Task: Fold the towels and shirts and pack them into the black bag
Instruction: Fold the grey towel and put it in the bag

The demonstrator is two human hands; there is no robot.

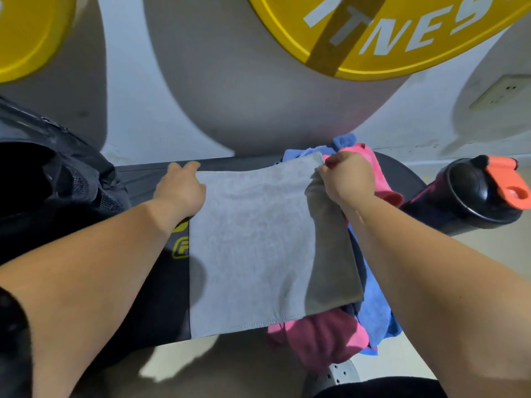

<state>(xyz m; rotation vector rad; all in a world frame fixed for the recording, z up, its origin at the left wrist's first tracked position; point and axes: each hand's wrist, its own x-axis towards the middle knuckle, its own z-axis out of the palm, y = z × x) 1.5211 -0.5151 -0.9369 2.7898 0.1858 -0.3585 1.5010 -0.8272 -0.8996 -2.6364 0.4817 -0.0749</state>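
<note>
A grey towel (258, 248) lies spread across the black bench (143, 179), its near edge hanging over the front. My left hand (181, 188) holds the towel's far left corner, fingers curled at the edge. My right hand (347, 182) pinches the far right corner, slightly lifted. Under and beside the towel on the right lie a blue cloth (376, 305) and pink garments (324, 340). The black bag (48, 179) stands open at the left end of the bench.
A black shaker bottle (471, 196) with an orange cap lies on its side at the right. The wall with yellow discs rises right behind the bench. A white perforated shoe (342, 372) shows on the floor below.
</note>
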